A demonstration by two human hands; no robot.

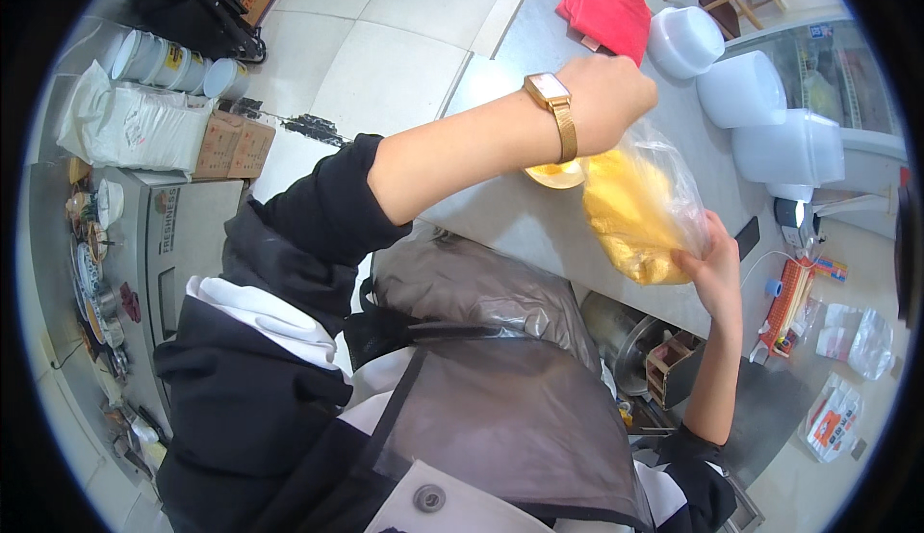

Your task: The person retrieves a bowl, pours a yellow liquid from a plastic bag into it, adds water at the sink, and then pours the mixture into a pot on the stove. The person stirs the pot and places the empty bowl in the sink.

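Observation:
A clear plastic bag (675,165) holding a yellow, crumbly or powdery food (624,208) is between my two hands over the grey worktop (520,222). My left hand (610,96), with a gold watch (551,92) on its wrist, is closed at the bag's upper end; its fingers are mostly hidden behind the back of the hand. On the lower right side, my right hand (711,262) pinches the plastic between thumb and fingers. Partly covered by the left wrist and the bag, a small round dish (554,183) with yellow food sits on the worktop.
A folded red cloth (610,13) lies at the worktop's far end. White plastic tubs (743,89) line the right side, near a dark flat object (747,237) and an orange basket (787,302). Below the worktop are a metal pot (639,352) and a wooden box (668,370).

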